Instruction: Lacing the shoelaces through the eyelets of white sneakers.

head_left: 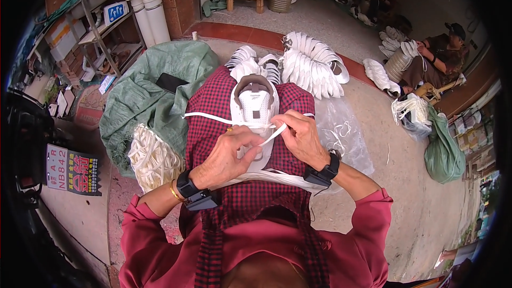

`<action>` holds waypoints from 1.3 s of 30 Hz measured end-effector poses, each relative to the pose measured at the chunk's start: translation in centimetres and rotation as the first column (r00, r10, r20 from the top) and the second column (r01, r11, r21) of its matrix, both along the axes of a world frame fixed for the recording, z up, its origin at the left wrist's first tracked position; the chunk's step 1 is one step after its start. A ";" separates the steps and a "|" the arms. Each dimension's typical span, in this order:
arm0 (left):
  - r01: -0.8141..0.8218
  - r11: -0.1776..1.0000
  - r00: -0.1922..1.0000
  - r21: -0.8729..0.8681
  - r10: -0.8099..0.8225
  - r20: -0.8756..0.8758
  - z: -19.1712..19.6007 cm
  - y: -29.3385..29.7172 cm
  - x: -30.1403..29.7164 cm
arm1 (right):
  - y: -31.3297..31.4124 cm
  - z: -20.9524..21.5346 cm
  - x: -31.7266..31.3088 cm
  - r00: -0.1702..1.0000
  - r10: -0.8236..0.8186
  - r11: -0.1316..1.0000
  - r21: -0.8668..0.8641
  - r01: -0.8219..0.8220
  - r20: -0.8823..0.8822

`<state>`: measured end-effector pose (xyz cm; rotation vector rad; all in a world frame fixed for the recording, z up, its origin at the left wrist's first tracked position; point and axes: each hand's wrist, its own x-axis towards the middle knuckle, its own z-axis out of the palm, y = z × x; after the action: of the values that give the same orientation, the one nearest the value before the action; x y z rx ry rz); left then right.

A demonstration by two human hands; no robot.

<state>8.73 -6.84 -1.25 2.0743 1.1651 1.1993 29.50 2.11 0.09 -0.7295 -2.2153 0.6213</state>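
A white shoe upper (250, 101) with a dark brown collar lining lies on my lap, its opening away from me. My right hand (300, 136) pinches a flat white shoelace (275, 135) over the lacing area. My left hand (232, 152) is curled over the upper's left side, its fingers at the lower stretch of that lace. Another stretch of lace (205, 115) reaches out to the left across the checked apron (205, 93). A bundle of loose white laces (266, 177) lies across my lap below both wrists. My hands partly hide the front of the upper.
A green woven sack (160, 64) on the left bears a dark phone (170, 82); a heap of white laces (152, 154) lies beside it. Nested white shoe uppers (312, 64) are stacked ahead, near a clear plastic bag (344, 133). Other people sit at the far right.
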 end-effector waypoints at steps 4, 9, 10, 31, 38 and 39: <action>-0.285 0.900 0.916 0.330 0.357 -0.182 1.0 0.9 -2.1 | 0.2 -0.5 1.8 0.994 -0.109 0.994 0.029 0.110 -0.033; -0.346 0.938 0.938 -0.010 0.346 0.004 -0.9 2.1 -3.1 | 0.8 -1.1 2.1 0.996 -0.085 0.995 0.042 0.086 -0.030; -0.341 0.940 0.940 -0.013 0.341 0.004 -1.0 2.2 -3.6 | 0.8 -1.3 2.0 0.995 -0.091 0.995 0.039 0.092 -0.029; -0.377 0.872 0.866 -0.311 0.451 0.215 -1.9 3.4 -20.7 | 1.1 0.0 -1.3 0.950 0.121 0.966 0.185 -0.179 0.289; -0.466 0.853 0.812 0.236 0.518 -0.270 -0.5 3.3 -11.9 | 1.9 2.4 -1.7 0.894 0.249 0.966 -0.029 -0.257 0.372; -0.410 0.881 0.834 0.235 0.466 -0.294 0.2 3.2 -9.9 | 2.1 2.7 -1.7 0.890 0.219 0.972 -0.011 -0.234 0.399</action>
<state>-1.17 -3.60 -1.04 2.2755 1.8483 1.1854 27.84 4.16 2.82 -0.6236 -2.7116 0.5800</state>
